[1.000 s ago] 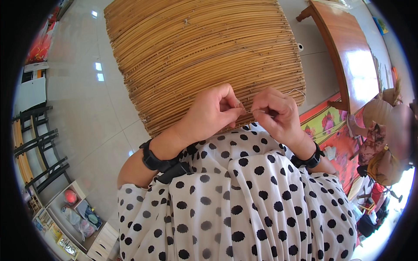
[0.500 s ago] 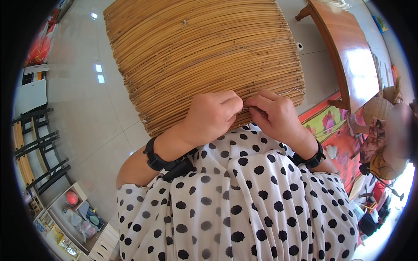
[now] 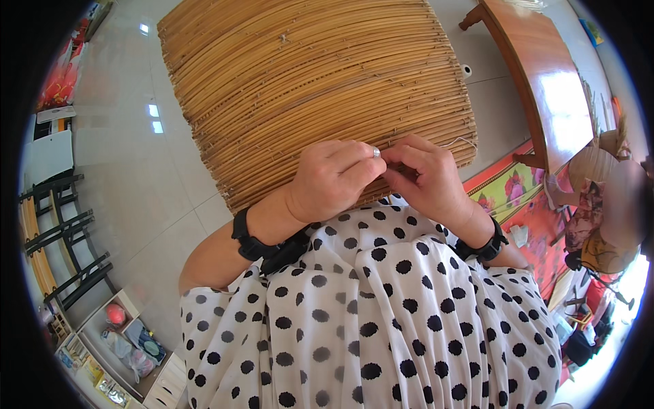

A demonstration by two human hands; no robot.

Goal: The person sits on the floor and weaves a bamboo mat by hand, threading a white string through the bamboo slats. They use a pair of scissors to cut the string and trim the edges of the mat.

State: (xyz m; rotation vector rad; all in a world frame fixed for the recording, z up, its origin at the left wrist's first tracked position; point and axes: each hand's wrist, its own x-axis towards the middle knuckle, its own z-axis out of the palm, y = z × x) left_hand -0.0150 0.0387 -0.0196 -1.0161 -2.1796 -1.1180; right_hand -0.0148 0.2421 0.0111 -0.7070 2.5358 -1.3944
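Observation:
A mat of thin brown reeds (image 3: 313, 82), tied in rows with cord, lies before me and reaches down to my lap. At its near edge my left hand (image 3: 337, 170) is closed, knuckles up, with a small shiny band showing by its fingertips. Against it, my right hand (image 3: 426, 167) pinches with thumb and forefinger. The fingertips of both hands meet over the reeds on a thin cord, mostly hidden by the fingers. A loose white cord (image 3: 460, 142) curls out beyond the right hand near the mat's right edge.
A glossy wooden table (image 3: 538, 75) stands at the far right, with a red floral mat (image 3: 507, 194) below it. Black-framed folded furniture (image 3: 61, 238) and an open drawer unit with bags (image 3: 129, 347) are on the left. A person (image 3: 606, 204) sits at the right edge.
Both hands have drawn closer together, fingertips now touching, and the cord between them no longer shows. The left hand has turned slightly, revealing the shiny band. My view has shifted a little.

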